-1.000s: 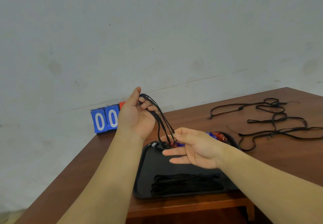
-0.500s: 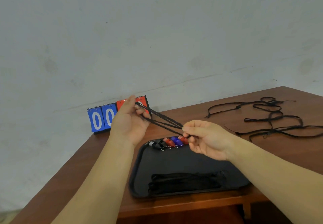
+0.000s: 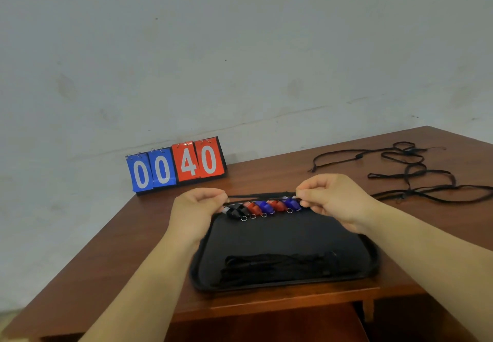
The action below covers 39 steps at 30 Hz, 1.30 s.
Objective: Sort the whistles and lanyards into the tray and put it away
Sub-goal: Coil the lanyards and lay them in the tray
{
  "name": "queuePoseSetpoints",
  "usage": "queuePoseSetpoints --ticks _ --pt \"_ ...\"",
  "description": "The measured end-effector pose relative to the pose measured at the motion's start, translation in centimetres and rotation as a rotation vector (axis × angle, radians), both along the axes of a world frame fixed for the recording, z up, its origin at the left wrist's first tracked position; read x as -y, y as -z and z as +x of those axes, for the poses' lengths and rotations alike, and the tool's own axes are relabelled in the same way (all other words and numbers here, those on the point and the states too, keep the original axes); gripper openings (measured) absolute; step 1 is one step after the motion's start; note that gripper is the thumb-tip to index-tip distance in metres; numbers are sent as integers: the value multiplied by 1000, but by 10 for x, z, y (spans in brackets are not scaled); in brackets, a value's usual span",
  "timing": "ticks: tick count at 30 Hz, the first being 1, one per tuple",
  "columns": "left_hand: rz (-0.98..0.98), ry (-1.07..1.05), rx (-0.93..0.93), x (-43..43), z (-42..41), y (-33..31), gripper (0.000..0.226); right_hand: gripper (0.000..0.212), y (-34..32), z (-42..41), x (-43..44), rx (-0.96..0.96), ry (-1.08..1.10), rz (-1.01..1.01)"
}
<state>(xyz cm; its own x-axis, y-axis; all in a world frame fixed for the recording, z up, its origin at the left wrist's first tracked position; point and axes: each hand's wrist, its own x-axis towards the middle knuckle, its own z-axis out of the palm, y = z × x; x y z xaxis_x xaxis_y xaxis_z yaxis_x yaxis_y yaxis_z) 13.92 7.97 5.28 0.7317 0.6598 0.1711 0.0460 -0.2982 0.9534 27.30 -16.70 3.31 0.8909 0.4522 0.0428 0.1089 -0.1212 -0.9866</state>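
Observation:
A black tray [image 3: 280,237] lies on the wooden table near its front edge. Along the tray's far rim stands a row of several whistles [image 3: 262,207], black, red and blue. A bundle of folded black lanyards [image 3: 280,264] rests in the tray's near part. My left hand [image 3: 196,208] and my right hand [image 3: 330,199] each pinch one end of a folded black lanyard [image 3: 260,197], stretched level between them just above the whistles.
A flip scoreboard [image 3: 177,166] showing 00 and 40 stands at the table's back left against the wall. Several loose black lanyards [image 3: 410,173] sprawl on the table at the right. The table's front edge [image 3: 266,307] runs just below the tray.
Both hands have come down and moved apart. The lanyard that sloped from my raised left hand is now pulled out flat over the whistles.

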Motion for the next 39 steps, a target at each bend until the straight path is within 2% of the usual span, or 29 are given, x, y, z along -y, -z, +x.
queuePoseSetpoints --ticks 2,5,12,22,31,39 --pt "119 5 -94 -1 -3 7 5 7 5 1 2 69 -8 -111" --pt "197 48 -203 -2 -5 21 4 4 11 3 5 183 -52 -321" --pt "381 122 -335 -11 -3 48 9 7 23 8 2 355 -179 -636" --pt "634 247 -591 -15 7 51 9 7 29 9 -7 375 -285 -770" --pt "725 355 -674 -19 5 46 7 9 28 9 -3 391 -396 -756" --pt "784 416 -757 -13 -3 35 24 17 11 -2 -7 420 -543 -902"
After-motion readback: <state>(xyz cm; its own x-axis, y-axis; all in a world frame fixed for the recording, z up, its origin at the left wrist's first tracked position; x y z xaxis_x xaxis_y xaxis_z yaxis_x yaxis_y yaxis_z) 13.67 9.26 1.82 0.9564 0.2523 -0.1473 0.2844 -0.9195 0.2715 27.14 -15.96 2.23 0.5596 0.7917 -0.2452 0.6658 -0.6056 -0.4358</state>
